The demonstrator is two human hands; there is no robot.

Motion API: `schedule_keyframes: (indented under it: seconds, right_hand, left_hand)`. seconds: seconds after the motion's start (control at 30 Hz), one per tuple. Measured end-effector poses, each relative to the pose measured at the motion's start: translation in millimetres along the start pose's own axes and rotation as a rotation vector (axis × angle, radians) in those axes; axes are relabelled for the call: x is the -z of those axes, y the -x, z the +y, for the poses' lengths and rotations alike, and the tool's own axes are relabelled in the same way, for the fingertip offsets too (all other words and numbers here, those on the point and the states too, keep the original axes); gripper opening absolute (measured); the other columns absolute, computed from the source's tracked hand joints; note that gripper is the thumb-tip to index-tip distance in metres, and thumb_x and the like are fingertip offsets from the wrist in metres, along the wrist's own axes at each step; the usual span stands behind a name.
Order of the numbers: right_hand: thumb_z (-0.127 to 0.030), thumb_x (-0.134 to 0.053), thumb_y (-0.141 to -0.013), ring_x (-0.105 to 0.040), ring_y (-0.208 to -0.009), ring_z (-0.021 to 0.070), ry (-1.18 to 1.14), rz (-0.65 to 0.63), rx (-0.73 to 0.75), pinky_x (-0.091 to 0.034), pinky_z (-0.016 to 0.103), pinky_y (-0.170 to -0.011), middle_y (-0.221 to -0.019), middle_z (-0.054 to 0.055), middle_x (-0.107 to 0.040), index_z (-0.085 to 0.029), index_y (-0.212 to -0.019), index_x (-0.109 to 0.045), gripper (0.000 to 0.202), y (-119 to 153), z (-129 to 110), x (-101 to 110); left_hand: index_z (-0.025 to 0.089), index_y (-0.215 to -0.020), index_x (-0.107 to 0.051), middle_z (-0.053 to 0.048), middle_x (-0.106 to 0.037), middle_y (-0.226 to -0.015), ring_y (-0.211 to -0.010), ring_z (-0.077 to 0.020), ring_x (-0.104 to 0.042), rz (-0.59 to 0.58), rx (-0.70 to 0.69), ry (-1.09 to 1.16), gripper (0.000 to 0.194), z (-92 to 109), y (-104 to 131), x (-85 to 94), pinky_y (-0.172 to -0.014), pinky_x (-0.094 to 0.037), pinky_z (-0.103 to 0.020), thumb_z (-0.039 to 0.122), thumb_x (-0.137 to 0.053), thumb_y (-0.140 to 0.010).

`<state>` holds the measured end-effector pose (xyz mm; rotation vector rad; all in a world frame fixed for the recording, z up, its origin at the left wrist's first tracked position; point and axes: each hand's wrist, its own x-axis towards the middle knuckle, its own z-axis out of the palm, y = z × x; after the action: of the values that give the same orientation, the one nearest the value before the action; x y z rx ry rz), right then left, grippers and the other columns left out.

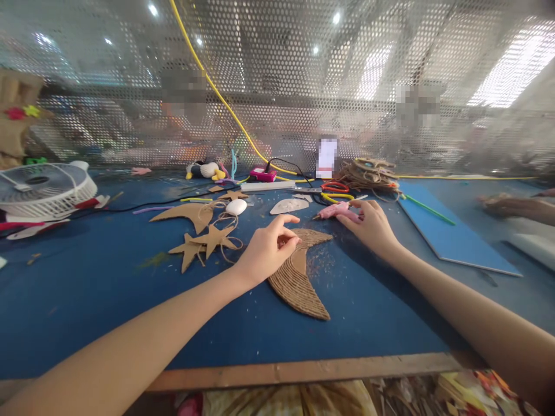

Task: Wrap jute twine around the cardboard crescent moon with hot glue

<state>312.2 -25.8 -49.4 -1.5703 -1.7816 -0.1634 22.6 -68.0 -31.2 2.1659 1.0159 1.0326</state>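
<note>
A brown crescent (303,289) lies on the blue table, mostly covered in rows of twine, with a bare patch near its inner edge. Over its upper left part is my left hand (273,248), thumb and fingers pinched; what they hold, if anything, is too small to tell. My right hand (368,222) grips a pink glue gun (333,210) whose nozzle points left, above the crescent's upper tip. Cardboard stars (213,238) with loose twine, a plain cardboard crescent (191,215) and a white oval piece (236,207) lie left of my left hand.
Scissors with red and yellow handles (336,187) and a pile of twine-wrapped pieces (368,173) lie at the back. A white fan (47,188) stands at the left. On the right are a blue board (451,231) and another person's hand (498,203). Behind is a perforated metal screen (269,75).
</note>
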Motion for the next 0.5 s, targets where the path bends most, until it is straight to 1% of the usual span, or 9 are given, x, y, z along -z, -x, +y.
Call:
schedule_keyframes:
  seconds: [0.03, 0.07, 0.1, 0.13, 0.17, 0.2, 0.27, 0.37, 0.5]
  right_hand:
    - [-0.051, -0.061, -0.086, -0.060, -0.105, 0.0312, -0.028, 0.004, 0.046, -0.048, 0.049, -0.091, -0.107, 0.015, -0.067, -0.018, -0.108, -0.067, 0.040, 2.7, -10.2, 5.4]
    - [-0.046, -0.057, -0.091, -0.061, -0.106, 0.0278, -0.075, -0.008, 0.125, -0.047, 0.047, -0.094, -0.108, 0.011, -0.069, -0.022, -0.108, -0.067, 0.031, 6.3, -21.7, 10.9]
    - [-0.040, -0.055, -0.094, -0.061, -0.106, 0.0266, -0.176, -0.036, 0.279, -0.046, 0.048, -0.097, -0.108, 0.009, -0.070, -0.023, -0.109, -0.068, 0.025, 10.8, -33.5, 15.7]
    - [-0.034, -0.055, -0.096, -0.060, -0.108, 0.0257, -0.253, -0.086, 0.419, -0.046, 0.049, -0.099, -0.110, 0.008, -0.071, -0.024, -0.114, -0.067, 0.024, 15.8, -44.7, 19.5]
    - [-0.031, -0.059, -0.094, -0.059, -0.111, 0.0259, -0.299, -0.098, 0.520, -0.046, 0.049, -0.100, -0.109, 0.008, -0.072, -0.024, -0.117, -0.066, 0.025, 21.2, -54.7, 21.8]
    - [-0.030, -0.064, -0.092, -0.058, -0.111, 0.0260, -0.309, -0.103, 0.606, -0.048, 0.048, -0.098, -0.108, 0.007, -0.072, -0.024, -0.119, -0.066, 0.028, 26.3, -62.8, 22.8]
    - [-0.024, -0.067, -0.090, -0.057, -0.107, 0.0244, -0.296, -0.101, 0.730, -0.051, 0.045, -0.094, -0.107, 0.006, -0.073, -0.023, -0.121, -0.066, 0.031, 34.3, -72.7, 21.2]
    - [-0.015, -0.065, -0.090, -0.057, -0.100, 0.0219, -0.273, -0.073, 0.802, -0.053, 0.041, -0.089, -0.102, 0.005, -0.075, -0.021, -0.115, -0.068, 0.026, 38.5, -75.1, 16.7]
    - [-0.018, -0.069, -0.087, -0.059, -0.093, 0.0215, -0.247, -0.002, 0.760, -0.053, 0.040, -0.086, -0.087, 0.005, -0.072, -0.019, -0.097, -0.069, 0.009, 35.7, -72.2, 16.5]
  left_hand:
    - [0.021, -0.119, -0.054, 0.000, -0.077, -0.090, -0.076, -0.0140, -0.071, 0.009, 0.002, 0.002, 0.029, 1.1, 0.4, -0.6, -0.072, -0.055, -0.027, 0.020, -0.059, -0.090]
    - [0.021, -0.117, -0.054, 0.000, -0.077, -0.089, -0.075, -0.0140, -0.070, 0.013, -0.001, 0.003, 0.027, 2.3, 0.9, -1.1, -0.071, -0.055, -0.027, 0.020, -0.060, -0.090]
    - [0.021, -0.116, -0.054, 0.001, -0.076, -0.088, -0.074, -0.0140, -0.070, 0.010, -0.007, 0.002, 0.027, 3.6, 1.4, -1.7, -0.071, -0.055, -0.028, 0.019, -0.060, -0.090]
    - [0.021, -0.115, -0.054, 0.001, -0.075, -0.087, -0.073, -0.0138, -0.070, 0.003, -0.019, 0.001, 0.026, 4.7, 1.8, -2.3, -0.071, -0.054, -0.028, 0.018, -0.059, -0.090]
    - [0.020, -0.116, -0.053, 0.001, -0.075, -0.088, -0.073, -0.0136, -0.070, -0.009, -0.037, 0.001, 0.025, 5.7, 2.3, -2.8, -0.072, -0.054, -0.028, 0.017, -0.058, -0.091]
    - [0.020, -0.116, -0.052, 0.001, -0.075, -0.089, -0.075, -0.0132, -0.070, -0.023, -0.059, 0.003, 0.025, 6.5, 2.8, -3.2, -0.073, -0.054, -0.027, 0.017, -0.057, -0.092]
    - [0.020, -0.118, -0.051, 0.000, -0.073, -0.093, -0.079, -0.0125, -0.070, -0.052, -0.108, 0.013, 0.024, 7.2, 3.8, -3.9, -0.076, -0.054, -0.026, 0.016, -0.054, -0.094]
    - [0.020, -0.118, -0.051, -0.001, -0.071, -0.097, -0.083, -0.0116, -0.069, -0.092, -0.170, 0.029, 0.020, 7.2, 4.7, -4.6, -0.076, -0.054, -0.024, 0.018, -0.050, -0.098]
    - [0.018, -0.116, -0.054, -0.001, -0.071, -0.097, -0.080, -0.0102, -0.067, -0.112, -0.213, 0.000, 0.017, 7.7, 5.2, -5.4, -0.072, -0.052, -0.022, 0.018, -0.049, -0.100]
